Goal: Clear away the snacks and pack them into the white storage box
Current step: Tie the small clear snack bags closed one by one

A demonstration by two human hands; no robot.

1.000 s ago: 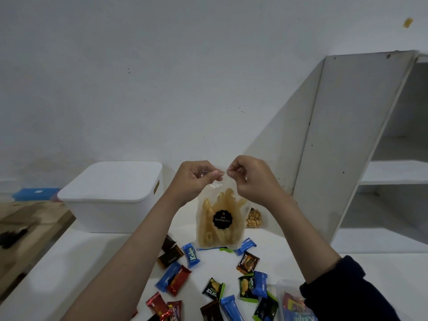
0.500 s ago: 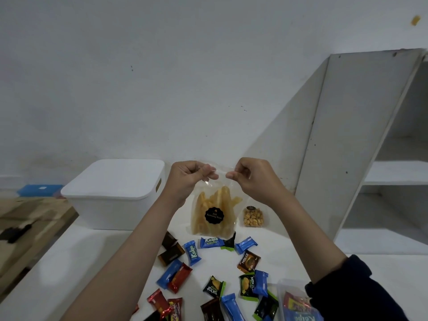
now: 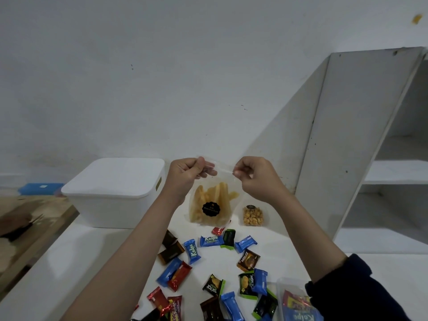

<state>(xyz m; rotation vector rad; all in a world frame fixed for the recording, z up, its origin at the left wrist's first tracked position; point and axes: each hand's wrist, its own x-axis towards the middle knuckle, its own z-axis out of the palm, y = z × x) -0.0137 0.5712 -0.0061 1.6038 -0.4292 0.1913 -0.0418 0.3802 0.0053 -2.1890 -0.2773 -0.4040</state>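
Note:
A clear bag of yellow snack sticks point(image 3: 212, 205) with a round black label hangs in the air above the white table point(image 3: 76, 258). My left hand point(image 3: 185, 174) pinches its top left corner and my right hand point(image 3: 252, 176) pinches its top right corner. The white storage box point(image 3: 113, 193) stands at the left with its lid on. A small clear tub of nuts point(image 3: 253, 216) stands behind the bag. Several small wrapped snacks point(image 3: 192, 250) in blue, red, black and green lie scattered on the table below my arms.
A clear plastic container point(image 3: 296, 302) holding wrapped snacks sits at the bottom right, partly under my dark sleeve. A white shelf unit point(image 3: 361, 140) rises at the right. A wooden surface point(image 3: 25, 230) lies beyond the table's left edge, with a blue object point(image 3: 39, 188) behind it.
My hands have moved apart along the bag's top edge. The bag has risen and shifted left, uncovering the nut tub and more wrapped snacks.

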